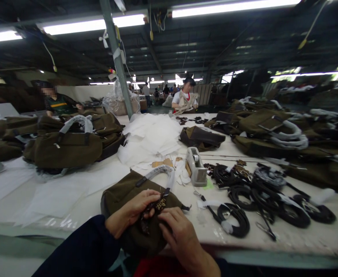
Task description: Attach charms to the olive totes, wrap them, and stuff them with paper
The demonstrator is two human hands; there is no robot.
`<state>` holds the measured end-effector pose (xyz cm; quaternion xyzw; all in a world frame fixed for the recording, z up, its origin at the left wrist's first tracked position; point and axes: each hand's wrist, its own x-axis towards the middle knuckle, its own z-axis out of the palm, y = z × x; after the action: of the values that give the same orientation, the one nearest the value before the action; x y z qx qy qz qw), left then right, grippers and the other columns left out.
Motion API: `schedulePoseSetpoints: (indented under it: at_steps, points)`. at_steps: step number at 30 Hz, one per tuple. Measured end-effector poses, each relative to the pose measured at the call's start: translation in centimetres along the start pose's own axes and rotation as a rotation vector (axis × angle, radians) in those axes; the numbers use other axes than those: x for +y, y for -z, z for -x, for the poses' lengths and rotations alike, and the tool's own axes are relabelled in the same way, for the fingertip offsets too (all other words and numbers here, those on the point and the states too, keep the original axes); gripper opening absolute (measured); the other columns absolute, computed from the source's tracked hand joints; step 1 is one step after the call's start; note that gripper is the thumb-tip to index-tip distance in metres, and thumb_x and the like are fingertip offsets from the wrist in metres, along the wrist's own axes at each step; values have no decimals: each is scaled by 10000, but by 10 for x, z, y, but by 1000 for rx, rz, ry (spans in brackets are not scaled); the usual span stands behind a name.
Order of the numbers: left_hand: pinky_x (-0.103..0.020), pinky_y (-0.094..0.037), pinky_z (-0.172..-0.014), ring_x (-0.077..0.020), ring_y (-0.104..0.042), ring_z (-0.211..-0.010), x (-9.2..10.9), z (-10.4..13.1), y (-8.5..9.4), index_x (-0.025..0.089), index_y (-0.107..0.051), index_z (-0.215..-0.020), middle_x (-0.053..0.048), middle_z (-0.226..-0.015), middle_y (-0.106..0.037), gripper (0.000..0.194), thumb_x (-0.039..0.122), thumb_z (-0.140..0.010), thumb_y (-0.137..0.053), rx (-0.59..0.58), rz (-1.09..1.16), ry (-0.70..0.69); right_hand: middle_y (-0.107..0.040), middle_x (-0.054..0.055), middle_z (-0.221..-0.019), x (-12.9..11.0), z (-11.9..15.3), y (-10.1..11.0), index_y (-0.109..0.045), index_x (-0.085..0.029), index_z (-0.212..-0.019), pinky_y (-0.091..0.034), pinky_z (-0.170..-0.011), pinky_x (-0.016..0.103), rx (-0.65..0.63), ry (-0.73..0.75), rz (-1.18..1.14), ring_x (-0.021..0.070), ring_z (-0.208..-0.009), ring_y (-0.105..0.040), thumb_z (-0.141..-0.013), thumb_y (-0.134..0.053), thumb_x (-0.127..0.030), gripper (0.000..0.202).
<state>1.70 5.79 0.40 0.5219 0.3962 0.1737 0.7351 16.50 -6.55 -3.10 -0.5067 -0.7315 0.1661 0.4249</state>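
A dark olive handbag (119, 194) lies in front of me at the table's front edge. Its handle (164, 173) is wrapped in clear plastic and ends in dark leather tabs. Over the bag, my left hand (138, 209) is closed on a brown and gold patterned charm (160, 203) near one handle tab. A dark strip of it hangs below the fingers. Just to the right, my right hand (178, 231) touches the bag, its fingers bent but apart, close to the charm. Nothing shows in this hand.
Beyond the bag stands a grey tape dispenser (196, 169). Coiled black straps (233, 219) with metal clips lie to the right. White paper sheets (151, 134) are heaped at the middle. More olive bags (67, 150) sit on both sides. Two people work across the table.
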Motion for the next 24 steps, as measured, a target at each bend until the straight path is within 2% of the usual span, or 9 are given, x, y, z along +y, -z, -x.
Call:
schedulePoseSetpoints:
  at_steps: [3, 8, 11, 15, 21, 24]
  points:
    - [-140, -215, -314, -26, -389, -358, 6, -2, -2, 143, -615, -925, 41, -607, -579, 379, 432, -722, -752, 35, -37, 3, -641, 92, -1130, 12, 3, -6, -638, -201, -1052, -483, -911, 442, -51, -15, 138, 266, -1032, -534, -836, -621, -116, 233]
    - [-152, -262, -323, -45, -412, -363, 7, 2, -3, 115, -624, -718, 13, -526, -559, 373, 478, -749, -704, 8, -52, -9, -618, 98, -1045, 22, -5, -29, -633, -190, -965, -491, -860, 449, -2, -70, 198, 266, -967, -520, -831, -608, -94, 167]
    - [-156, -318, -341, -44, -431, -369, -2, 9, -3, 106, -637, -743, -5, -576, -594, 389, 491, -758, -690, 8, -18, 28, -600, 105, -1030, 26, -9, -36, -624, -183, -957, -486, -852, 468, 14, -102, 217, 272, -947, -505, -817, -604, -75, 177]
    - [-153, -290, -325, -25, -408, -352, -11, 12, -5, 127, -615, -818, -8, -668, -639, 393, 500, -738, -711, 39, 16, -8, -581, 92, -1047, 30, -9, -35, -608, -195, -931, -475, -858, 452, 19, -83, 156, 258, -946, -487, -819, -588, -71, 169]
    - [-144, -277, -333, -21, -401, -350, -7, 10, 2, 152, -550, -815, 4, -661, -649, 408, 471, -682, -766, 122, -9, -41, -584, 70, -1016, 30, -8, -30, -585, -198, -941, -458, -860, 413, 56, -73, 14, 235, -945, -493, -822, -573, -67, 178]
    - [-135, -260, -337, -12, -393, -361, -3, 11, 11, 147, -560, -850, -7, -708, -669, 391, 441, -693, -764, 119, -33, -47, -596, 60, -1018, 30, -7, -31, -594, -210, -975, -450, -883, 404, 86, -81, -31, 227, -966, -508, -835, -549, -63, 208]
